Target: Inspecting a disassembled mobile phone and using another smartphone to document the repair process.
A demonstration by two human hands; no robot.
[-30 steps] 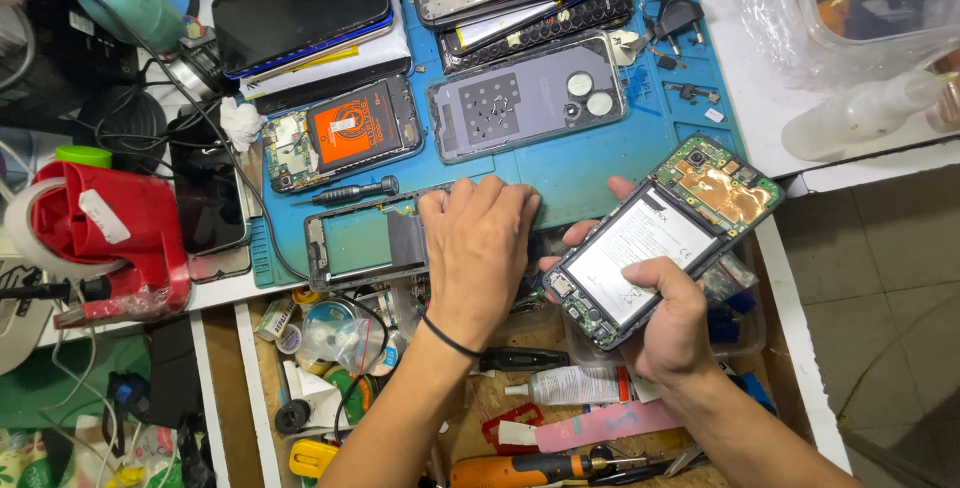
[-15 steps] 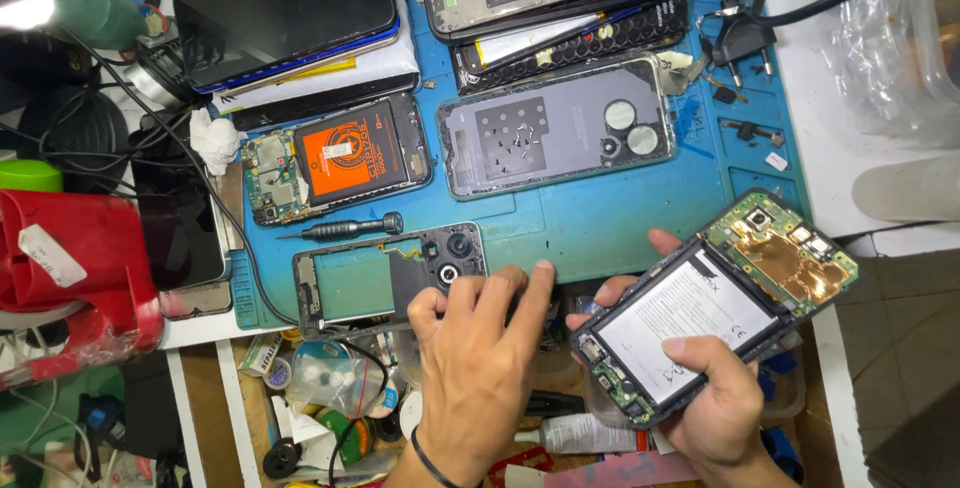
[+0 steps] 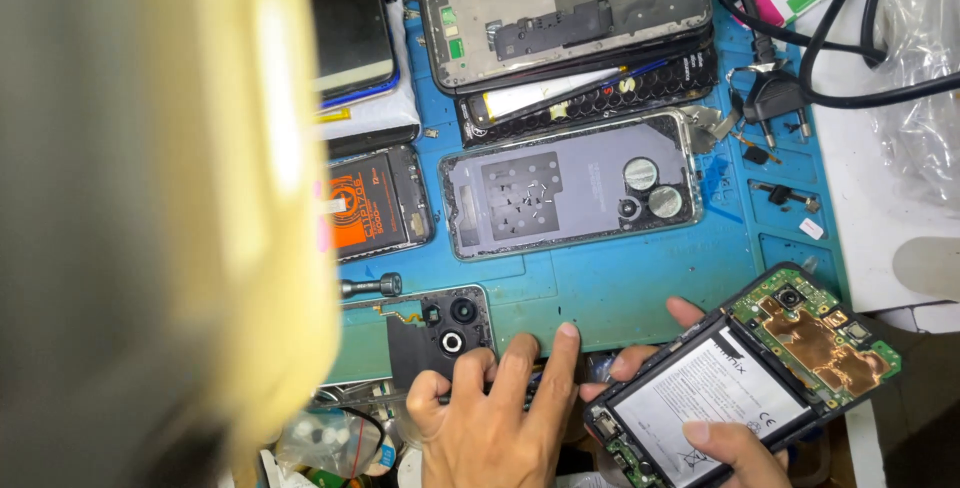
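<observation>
My right hand (image 3: 738,448) grips an opened phone (image 3: 740,373) by its lower end, at the bottom right. The phone shows a white-labelled battery and a green circuit board with copper shielding. My left hand (image 3: 490,418) rests at the bottom centre, fingertips pressed on the front edge of the blue work mat (image 3: 620,293). A thin dark tool (image 3: 540,380) lies under its fingers; whether they grip it is unclear. Just left of that hand lies a dark phone back (image 3: 440,328) with round camera holes.
A blurred yellowish object (image 3: 150,218) close to the camera hides the left third. On the mat lie a grey back cover (image 3: 565,193), a phone with an orange battery (image 3: 375,203), a small screwdriver (image 3: 370,286) and stacked phone frames (image 3: 560,8). Black cables with a plug (image 3: 775,98) run at the top right.
The view has shifted and a blurred yellowish object now covers the left side. My left hand sits lower at the mat's edge. My right hand still holds the opened phone.
</observation>
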